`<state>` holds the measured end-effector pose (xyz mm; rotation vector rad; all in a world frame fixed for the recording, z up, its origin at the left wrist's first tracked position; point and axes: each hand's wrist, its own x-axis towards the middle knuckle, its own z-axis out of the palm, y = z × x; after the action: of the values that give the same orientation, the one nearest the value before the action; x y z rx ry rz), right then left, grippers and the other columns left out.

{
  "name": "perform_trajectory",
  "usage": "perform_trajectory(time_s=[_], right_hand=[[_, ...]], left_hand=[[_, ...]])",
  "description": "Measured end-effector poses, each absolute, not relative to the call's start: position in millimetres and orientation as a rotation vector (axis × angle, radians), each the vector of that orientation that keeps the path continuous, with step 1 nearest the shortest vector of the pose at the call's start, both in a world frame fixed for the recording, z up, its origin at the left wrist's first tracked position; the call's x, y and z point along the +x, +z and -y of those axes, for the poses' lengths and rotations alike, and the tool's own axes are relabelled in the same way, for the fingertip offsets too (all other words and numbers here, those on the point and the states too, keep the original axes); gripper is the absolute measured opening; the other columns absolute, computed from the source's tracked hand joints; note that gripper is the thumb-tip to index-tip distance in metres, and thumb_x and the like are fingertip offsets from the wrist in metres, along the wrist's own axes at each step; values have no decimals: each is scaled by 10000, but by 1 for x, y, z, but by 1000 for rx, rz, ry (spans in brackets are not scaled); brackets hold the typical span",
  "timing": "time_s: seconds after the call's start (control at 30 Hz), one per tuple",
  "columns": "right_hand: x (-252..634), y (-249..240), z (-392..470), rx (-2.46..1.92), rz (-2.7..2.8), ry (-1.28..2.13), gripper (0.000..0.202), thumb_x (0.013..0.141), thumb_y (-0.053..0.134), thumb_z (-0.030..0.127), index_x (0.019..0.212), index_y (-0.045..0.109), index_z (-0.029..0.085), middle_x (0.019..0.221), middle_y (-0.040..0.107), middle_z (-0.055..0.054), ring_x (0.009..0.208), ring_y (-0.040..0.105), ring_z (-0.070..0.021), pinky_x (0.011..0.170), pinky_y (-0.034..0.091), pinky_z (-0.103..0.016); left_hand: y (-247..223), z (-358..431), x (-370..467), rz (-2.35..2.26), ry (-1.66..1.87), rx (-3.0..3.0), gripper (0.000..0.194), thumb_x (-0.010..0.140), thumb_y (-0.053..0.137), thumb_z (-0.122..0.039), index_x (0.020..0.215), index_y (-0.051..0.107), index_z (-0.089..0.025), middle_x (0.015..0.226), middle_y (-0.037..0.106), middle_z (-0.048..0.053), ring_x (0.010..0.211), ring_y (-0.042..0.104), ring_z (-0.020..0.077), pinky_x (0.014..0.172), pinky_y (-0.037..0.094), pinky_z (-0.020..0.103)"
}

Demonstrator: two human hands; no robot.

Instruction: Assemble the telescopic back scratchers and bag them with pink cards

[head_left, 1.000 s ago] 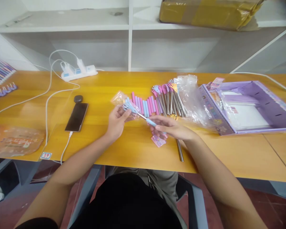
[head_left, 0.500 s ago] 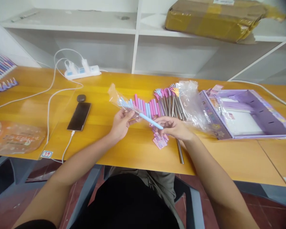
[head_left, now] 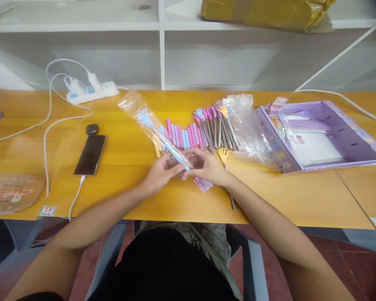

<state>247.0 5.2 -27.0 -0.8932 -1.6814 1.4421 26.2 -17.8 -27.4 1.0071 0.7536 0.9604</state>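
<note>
Blue scratcher (head_left: pixel 174 154), shifted forward, handle end pinched between left hand (head_left: pixel 163 172) and right hand (head_left: pixel 209 168)

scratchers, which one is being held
The blue scratcher inside the clear bag, gripped by left hand and right hand; the bunched scratchers lie on the table.

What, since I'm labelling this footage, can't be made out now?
In the head view:
Clear bag: lower end hidden by left hand and right hand.
Pink card: print too small and blurred.
Yellow-headed tool: part of shaft behind right forearm.
Taped box: top cut off by upper edge.
Printed packet: cut off by left edge.
</note>
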Motion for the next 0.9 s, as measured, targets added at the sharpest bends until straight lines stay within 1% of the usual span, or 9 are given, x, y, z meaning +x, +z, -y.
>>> perform_trajectory(time_s=[0.1,0.2,0.3,0.4,0.5,0.6,0.73,0.83,0.9], right_hand=[[242,-30,1,-913,1790,1281,649,805,986,485,1315,658,253,1059,715,-32,801,698,-182,712,625,-335],[243,-30,2,-848,1773,1191,685,823,972,506,1341,587,278,1104,654,-28,743,663,-155,636,600,-314],[248,-28,0,-739,1835,1078,602,814,982,494,1233,605,282,1132,596,-29,677,601,-121,559,564,-297],[253,-25,-2,-665,1991,910,448,854,953,471,1152,681,278,1171,575,-44,676,573,-113,589,595,-325],[255,-23,-2,-686,2052,802,349,937,881,459,1188,705,292,1180,582,-49,671,558,-113,615,607,-339],[256,-23,-2,-743,2065,711,316,983,833,455,1210,691,287,1155,614,-64,767,604,-164,624,592,-336],[256,-24,-2,-787,2060,625,289,997,815,454,1164,675,264,1095,652,-80,918,638,-226,683,577,-343],[255,-23,-3,-816,2019,673,297,979,833,479,1123,687,265,1063,654,-75,905,629,-225,712,573,-353],[255,-22,-3,-841,1984,767,314,948,862,504,1079,703,267,1050,644,-67,846,613,-206,691,563,-348]], left_hand=[[-30,18,26,-810,964,1038,427,886,911,-449,1135,707,-168,1101,813,94,861,756,177,792,631,309],[-28,13,23,-889,1049,1044,404,870,915,-468,1048,717,-165,988,789,59,855,735,173,788,598,294],[-23,9,21,-890,1089,1038,402,860,917,-489,974,709,-165,913,746,31,806,698,152,758,579,287],[-18,6,20,-865,1089,992,469,845,918,-550,995,694,-167,912,731,29,764,677,148,699,577,290],[-17,5,20,-876,1081,998,509,834,921,-579,1034,684,-174,926,731,31,753,677,150,673,587,292],[-19,3,19,-877,1086,1027,503,856,903,-585,1061,680,-183,899,729,24,728,668,142,653,587,280],[-21,2,20,-852,1116,1016,541,855,890,-629,1078,680,-183,940,755,40,759,694,154,672,611,288],[-21,4,21,-842,1100,1009,568,823,912,-640,1062,685,-178,955,769,49,784,715,165,699,629,297],[-22,6,22,-838,1081,999,567,823,911,-643,1049,692,-171,946,772,53,793,721,168,712,632,298]])
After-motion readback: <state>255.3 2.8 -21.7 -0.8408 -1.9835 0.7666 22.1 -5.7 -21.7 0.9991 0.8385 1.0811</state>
